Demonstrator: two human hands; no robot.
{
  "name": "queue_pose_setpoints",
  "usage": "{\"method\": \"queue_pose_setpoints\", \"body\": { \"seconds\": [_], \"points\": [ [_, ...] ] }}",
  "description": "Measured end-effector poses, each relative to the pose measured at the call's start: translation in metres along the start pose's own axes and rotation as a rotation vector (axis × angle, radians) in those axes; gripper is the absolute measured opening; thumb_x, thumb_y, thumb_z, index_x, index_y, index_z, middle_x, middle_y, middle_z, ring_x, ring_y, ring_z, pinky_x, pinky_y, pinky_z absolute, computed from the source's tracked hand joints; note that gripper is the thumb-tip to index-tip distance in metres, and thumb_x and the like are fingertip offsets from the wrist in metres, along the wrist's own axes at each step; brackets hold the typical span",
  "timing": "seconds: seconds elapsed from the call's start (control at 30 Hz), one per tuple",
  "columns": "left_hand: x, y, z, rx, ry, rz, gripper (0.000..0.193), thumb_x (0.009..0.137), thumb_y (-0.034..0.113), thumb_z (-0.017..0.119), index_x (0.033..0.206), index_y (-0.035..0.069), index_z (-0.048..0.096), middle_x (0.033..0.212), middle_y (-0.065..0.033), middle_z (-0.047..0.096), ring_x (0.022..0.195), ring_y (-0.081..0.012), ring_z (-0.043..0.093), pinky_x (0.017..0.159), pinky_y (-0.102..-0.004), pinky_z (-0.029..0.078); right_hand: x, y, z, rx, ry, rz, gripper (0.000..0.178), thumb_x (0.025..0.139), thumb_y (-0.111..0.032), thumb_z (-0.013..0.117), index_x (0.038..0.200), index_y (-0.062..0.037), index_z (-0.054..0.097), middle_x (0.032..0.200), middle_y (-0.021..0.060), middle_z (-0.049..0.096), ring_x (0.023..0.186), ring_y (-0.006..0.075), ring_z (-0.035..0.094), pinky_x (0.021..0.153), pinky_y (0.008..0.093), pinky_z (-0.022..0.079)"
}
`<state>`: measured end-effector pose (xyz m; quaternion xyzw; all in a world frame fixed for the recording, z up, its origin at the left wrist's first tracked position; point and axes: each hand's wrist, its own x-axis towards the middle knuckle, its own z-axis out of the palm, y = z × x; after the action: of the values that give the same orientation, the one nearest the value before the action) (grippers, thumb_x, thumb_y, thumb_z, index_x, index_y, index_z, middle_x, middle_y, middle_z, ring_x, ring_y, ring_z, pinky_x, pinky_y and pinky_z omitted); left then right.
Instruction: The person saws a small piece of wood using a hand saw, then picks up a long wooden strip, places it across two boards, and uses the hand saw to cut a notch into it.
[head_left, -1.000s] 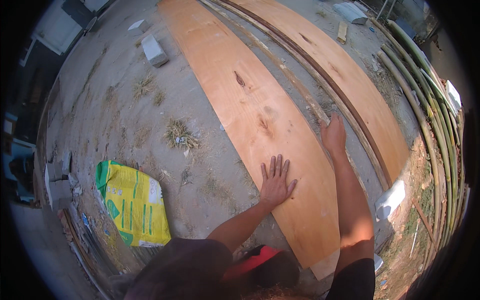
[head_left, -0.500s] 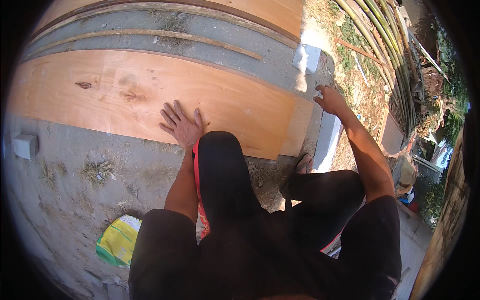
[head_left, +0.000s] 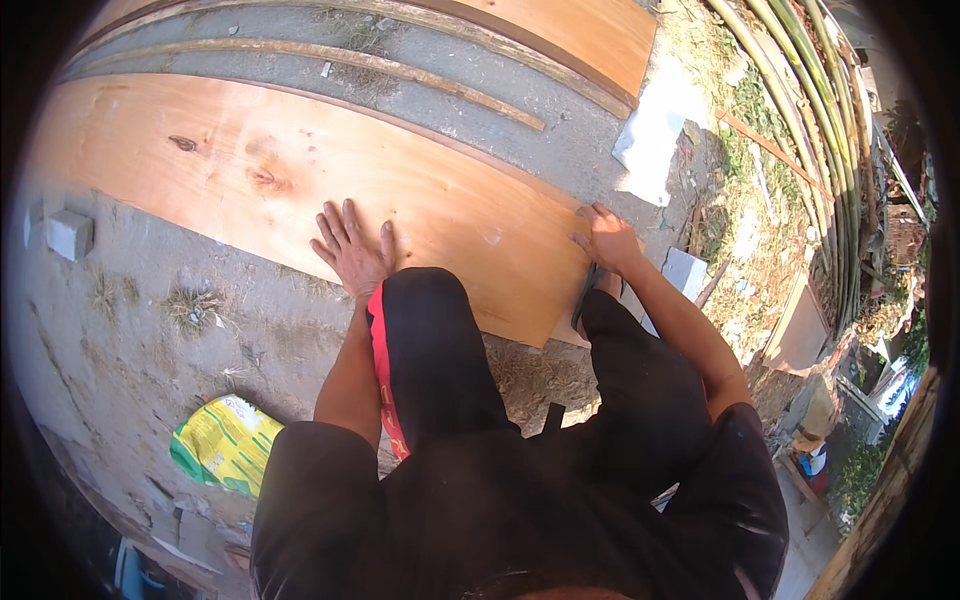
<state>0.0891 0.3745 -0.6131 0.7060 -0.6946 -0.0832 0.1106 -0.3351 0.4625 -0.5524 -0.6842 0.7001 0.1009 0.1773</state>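
A long plywood board (head_left: 440, 260) with dark knots lies on the ground before me. My left hand (head_left: 358, 250) rests flat on its top near the front edge, fingers spread, beside my left knee. My right hand (head_left: 612, 242) is at the board's right end by the far corner. Its thumb lies on the top face and its fingers bend over the edge, with the fingertips partly hidden. My right foot in a sandal (head_left: 583, 300) is up against the same end, just below that hand.
Thin wooden strips (head_left: 400, 72) and another plywood board (head_left: 590, 40) lie beyond. A pale block (head_left: 70, 235) and a yellow-green sack (head_left: 228, 445) are on the left. Bamboo poles (head_left: 815, 110) lie at the far right, with a flat panel (head_left: 797, 330) nearer.
My right hand has moved left and down, from above the ground past the board onto its right end. My right foot has shifted up against that end. My left hand stays flat on the board.
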Motion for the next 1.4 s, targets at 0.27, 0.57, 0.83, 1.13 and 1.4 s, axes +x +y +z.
{"method": "queue_pose_setpoints", "body": {
  "seconds": [0.27,0.57,0.83,1.13,1.4],
  "points": [
    [-0.001,0.005,-0.006,0.067,0.002,0.005,0.078,0.095,0.054,0.055,0.157,0.012,0.034,0.165,-0.018,0.025,0.154,-0.0383,0.017,0.122,-0.0622,0.01,0.145,-0.025,-0.047,0.31,0.298,-0.109,0.048,0.09,-0.029,0.073,0.127,-0.0042,0.056,0.122,0.0189,0.059,0.117,0.0395,0.059,0.089,0.0479,0.053],
    [0.006,0.005,-0.009,0.036,-0.122,-0.029,0.084,0.094,0.051,0.061,0.159,0.013,0.026,0.168,-0.0201,0.014,0.155,-0.042,0.012,0.12,-0.0655,0.005,0.209,-0.009,-0.043,0.539,0.223,-0.341,0.038,0.092,-0.018,0.069,0.123,-0.0007,0.058,0.116,0.0228,0.064,0.11,0.0414,0.063,0.092,0.0488,0.053],
    [-0.003,-0.011,-0.032,-0.057,0.011,-0.307,0.09,0.088,0.039,0.073,0.155,-0.001,0.028,0.16,-0.0309,0.026,0.148,-0.0426,0.029,0.119,-0.0472,0.032,0.137,0.036,-0.012,0.489,0.434,-0.246,0.032,0.086,-0.005,0.067,0.118,-0.0038,0.063,0.119,0.0179,0.059,0.116,0.0385,0.054,0.097,0.0475,0.047],
    [-0.068,-0.022,-0.026,-1.296,-0.109,-0.946,0.062,0.09,0.038,0.072,0.127,-0.011,0.062,0.127,-0.0278,0.065,0.118,-0.0316,0.063,0.1,-0.042,0.05,0.014,0.063,0.013,0.441,0.156,-0.32,0.039,0.084,-0.021,0.074,0.116,-0.0021,0.062,0.115,0.0178,0.056,0.109,0.0399,0.054,0.092,0.0504,0.045],
    [-0.082,-0.045,-0.023,-1.218,0.0,-1.082,0.06,0.091,0.037,0.071,0.126,-0.011,0.063,0.126,-0.026,0.066,0.117,-0.03,0.063,0.099,-0.0411,0.05,0.039,0.038,0.006,0.455,0.145,-0.255,0.043,0.086,-0.025,0.075,0.115,0.0013,0.059,0.109,0.021,0.057,0.109,0.0419,0.054,0.091,0.0511,0.046]
  ]
}}
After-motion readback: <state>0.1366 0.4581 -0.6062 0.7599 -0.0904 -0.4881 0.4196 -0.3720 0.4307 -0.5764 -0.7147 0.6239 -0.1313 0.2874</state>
